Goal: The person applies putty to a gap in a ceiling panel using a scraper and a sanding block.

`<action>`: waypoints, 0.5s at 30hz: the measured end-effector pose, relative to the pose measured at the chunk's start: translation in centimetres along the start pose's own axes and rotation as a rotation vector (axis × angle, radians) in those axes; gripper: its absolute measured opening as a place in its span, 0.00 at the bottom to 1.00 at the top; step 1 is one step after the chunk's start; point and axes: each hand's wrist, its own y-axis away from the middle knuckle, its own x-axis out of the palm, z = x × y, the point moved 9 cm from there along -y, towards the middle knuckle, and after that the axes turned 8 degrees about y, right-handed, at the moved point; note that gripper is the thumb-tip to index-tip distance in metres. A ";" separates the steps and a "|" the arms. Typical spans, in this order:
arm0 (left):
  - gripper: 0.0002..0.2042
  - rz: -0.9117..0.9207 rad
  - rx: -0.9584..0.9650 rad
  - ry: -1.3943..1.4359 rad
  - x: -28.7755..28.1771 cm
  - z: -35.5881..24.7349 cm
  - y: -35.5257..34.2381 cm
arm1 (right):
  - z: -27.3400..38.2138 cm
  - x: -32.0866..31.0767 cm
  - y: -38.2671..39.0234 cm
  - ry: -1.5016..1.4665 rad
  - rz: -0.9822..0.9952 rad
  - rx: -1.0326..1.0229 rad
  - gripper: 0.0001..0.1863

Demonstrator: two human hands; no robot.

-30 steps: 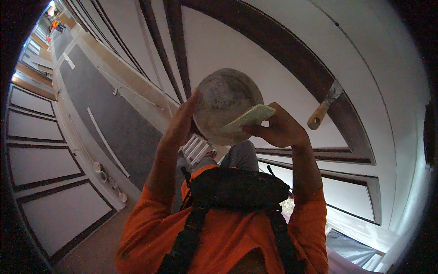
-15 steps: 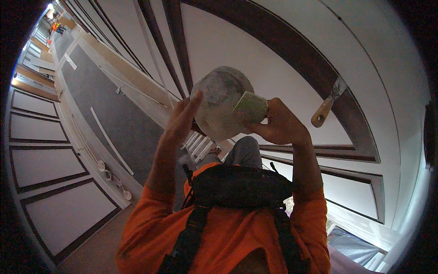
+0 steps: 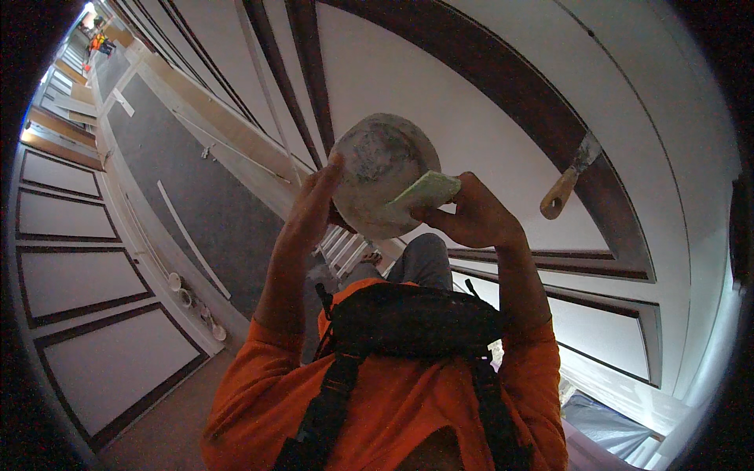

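Note:
My left hand is closed on the side of a round, grey, plaster-stained bowl held above my lap. My right hand pinches a flat pale-green piece, perhaps a scraper or pad, whose edge is over the bowl's inside. To the right of my hands, a putty knife with a wooden handle and smeared blade lies against the dark curved trim of the white panelled surface.
Below me are ladder rungs and a long corridor floor with loose strips. White panels with dark borders line the left side, near several round white items. A person in orange is far down the corridor.
The bowl and both hands have risen slightly in view. The green piece turned more face-on half a second ago and is now angled flatter again, similar to one second ago.

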 end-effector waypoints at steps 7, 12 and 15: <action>0.38 0.073 -0.025 -0.098 1.7 -2.0 1.6 | -1.4 -0.9 0.0 -0.020 -0.182 0.017 0.08; 0.38 0.045 -0.102 -0.122 0.3 -0.2 0.6 | -0.6 -0.1 -0.7 0.025 -0.150 0.083 0.09; 0.38 0.015 -0.030 -0.118 0.6 -0.6 0.7 | 0.2 0.6 -1.4 -0.096 -0.146 -0.062 0.10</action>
